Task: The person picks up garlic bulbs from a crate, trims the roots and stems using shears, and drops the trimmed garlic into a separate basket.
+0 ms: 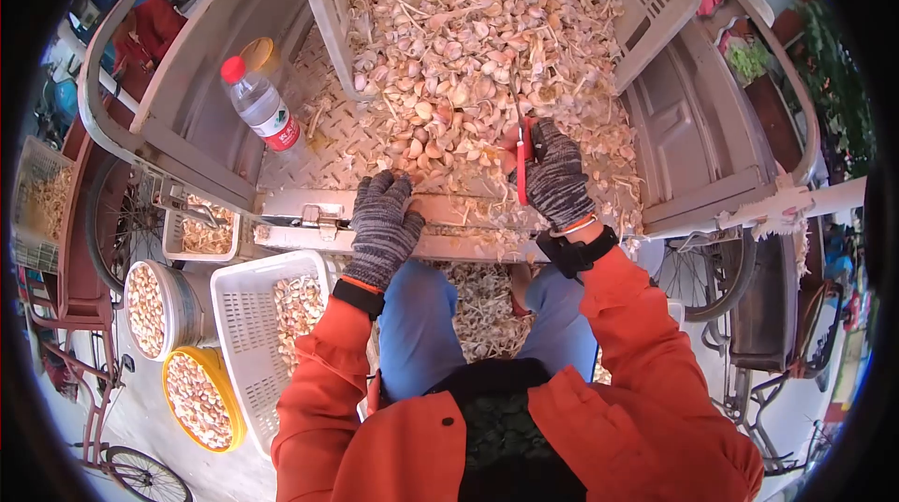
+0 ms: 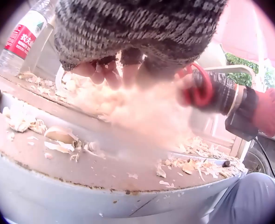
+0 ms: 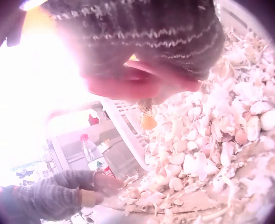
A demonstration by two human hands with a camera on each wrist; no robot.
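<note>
My right hand (image 1: 559, 174), in a grey striped knit glove, grips red-handled scissors (image 1: 522, 169) over the near edge of a large garlic clove heap (image 1: 468, 43). The scissors' blades point away from me. In the left wrist view a red handle loop (image 2: 203, 86) shows at that hand. A small orange-tan piece (image 3: 148, 122) sits just below the right fingers in the right wrist view. My left hand (image 1: 386, 228), gloved alike with bare fingertips, lies at the metal bed's front ledge (image 1: 449, 244). Its fingers are loosely extended, their tips close to loose cloves.
A red-capped bottle (image 1: 265, 109) stands at the left of the cart bed. A tipped white crate (image 1: 328, 15) surrounds the heap. Below left are a white crate (image 1: 248, 315), a white bucket (image 1: 169, 310) and a yellow bucket (image 1: 231, 408), all with cloves. Skins litter the ledge.
</note>
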